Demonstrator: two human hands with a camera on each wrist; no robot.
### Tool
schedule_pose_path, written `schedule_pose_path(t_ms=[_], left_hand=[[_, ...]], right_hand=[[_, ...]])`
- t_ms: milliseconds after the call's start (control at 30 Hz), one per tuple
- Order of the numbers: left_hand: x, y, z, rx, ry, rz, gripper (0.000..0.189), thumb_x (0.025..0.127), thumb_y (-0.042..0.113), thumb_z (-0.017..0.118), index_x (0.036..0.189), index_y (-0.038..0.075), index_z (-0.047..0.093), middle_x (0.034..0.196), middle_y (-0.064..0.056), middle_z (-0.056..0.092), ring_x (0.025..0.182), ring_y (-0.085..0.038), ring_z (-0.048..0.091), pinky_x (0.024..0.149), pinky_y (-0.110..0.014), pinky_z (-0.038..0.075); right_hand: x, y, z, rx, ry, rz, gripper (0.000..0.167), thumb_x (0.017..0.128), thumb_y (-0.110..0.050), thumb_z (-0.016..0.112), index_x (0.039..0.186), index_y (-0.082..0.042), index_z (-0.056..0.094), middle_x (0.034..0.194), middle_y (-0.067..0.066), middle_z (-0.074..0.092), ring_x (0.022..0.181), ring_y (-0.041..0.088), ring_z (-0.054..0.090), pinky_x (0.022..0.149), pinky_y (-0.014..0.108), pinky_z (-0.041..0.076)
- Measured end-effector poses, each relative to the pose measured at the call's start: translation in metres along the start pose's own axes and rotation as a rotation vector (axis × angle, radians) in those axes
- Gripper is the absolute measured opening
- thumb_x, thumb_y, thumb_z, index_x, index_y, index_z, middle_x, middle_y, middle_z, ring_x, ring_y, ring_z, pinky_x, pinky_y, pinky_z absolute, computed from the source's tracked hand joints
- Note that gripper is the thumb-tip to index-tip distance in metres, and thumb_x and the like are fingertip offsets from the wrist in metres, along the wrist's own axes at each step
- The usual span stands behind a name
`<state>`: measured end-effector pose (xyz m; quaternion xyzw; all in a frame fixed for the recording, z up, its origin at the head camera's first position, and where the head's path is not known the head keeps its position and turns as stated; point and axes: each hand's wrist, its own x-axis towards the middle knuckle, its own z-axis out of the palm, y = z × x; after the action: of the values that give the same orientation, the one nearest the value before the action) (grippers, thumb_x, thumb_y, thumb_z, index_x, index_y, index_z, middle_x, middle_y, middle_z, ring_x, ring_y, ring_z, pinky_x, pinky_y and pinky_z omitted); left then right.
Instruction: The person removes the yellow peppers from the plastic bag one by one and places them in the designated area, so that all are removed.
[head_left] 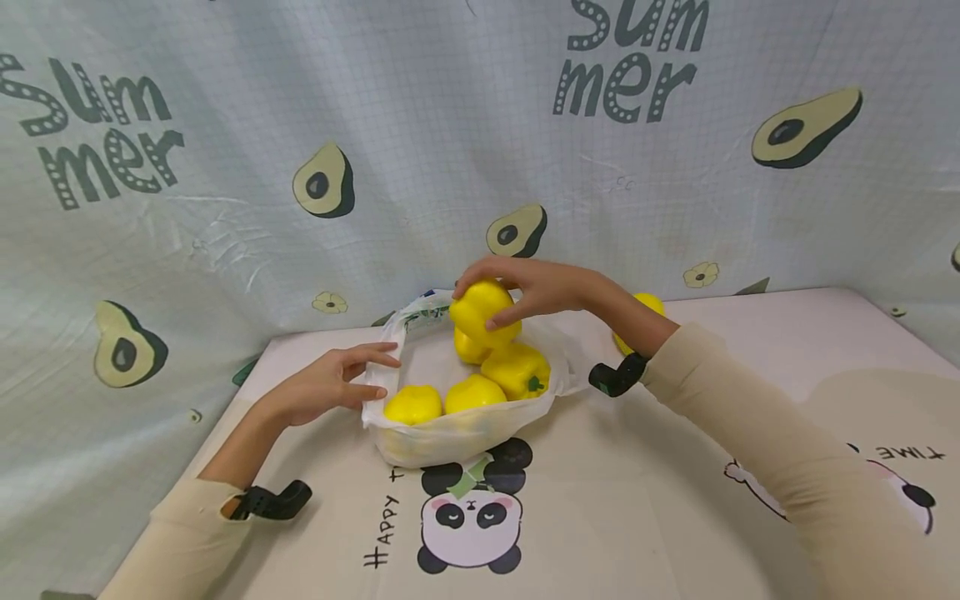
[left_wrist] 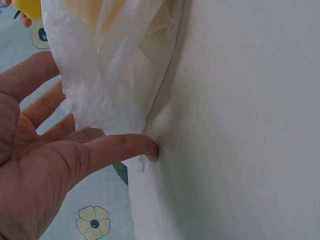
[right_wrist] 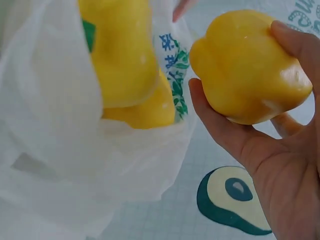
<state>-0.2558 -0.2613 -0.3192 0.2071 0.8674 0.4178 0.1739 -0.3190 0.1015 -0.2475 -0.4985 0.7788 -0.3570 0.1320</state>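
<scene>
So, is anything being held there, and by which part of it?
A pepper: the right grip holds it around its top and side. The left grip touches the bag at its edge.

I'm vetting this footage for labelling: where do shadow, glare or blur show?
Head view: fairly even light, a soft shadow on the table beside the right sleeve, pale sheen on the backdrop's left side; left wrist view: dimmer, faint shadow along the white bag; right wrist view: small highlights on the held yellow pepper, while the bag looks soft at left.
</scene>
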Motion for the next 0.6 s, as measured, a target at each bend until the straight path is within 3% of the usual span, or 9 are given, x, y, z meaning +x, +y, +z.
schedule_pose_path(t_ms=[300,600], left_hand=[[-0.003,0.002,0.001,-0.019,-0.003,-0.006,0.053,0.093,0.019,0.074,0.139,0.001,0.058,0.166,-0.012,0.028,0.153,-0.048,0.009,0.096,-0.05,0.056],[-0.003,0.003,0.002,-0.03,-0.003,-0.008,0.053,0.092,0.018,0.075,0.139,0.0,0.058,0.166,-0.013,0.028,0.153,-0.048,0.008,0.096,-0.049,0.056]], right_hand=[[-0.035,0.008,-0.001,-0.054,0.07,0.027,0.041,0.095,-0.022,0.073,0.134,-0.02,0.061,0.141,0.0,0.053,0.126,0.021,0.05,0.113,0.05,0.04],[-0.06,0.014,-0.001,-0.065,0.123,0.087,0.05,0.094,-0.022,0.074,0.141,-0.015,0.057,0.147,0.002,0.051,0.132,0.024,0.049,0.116,0.059,0.035]])
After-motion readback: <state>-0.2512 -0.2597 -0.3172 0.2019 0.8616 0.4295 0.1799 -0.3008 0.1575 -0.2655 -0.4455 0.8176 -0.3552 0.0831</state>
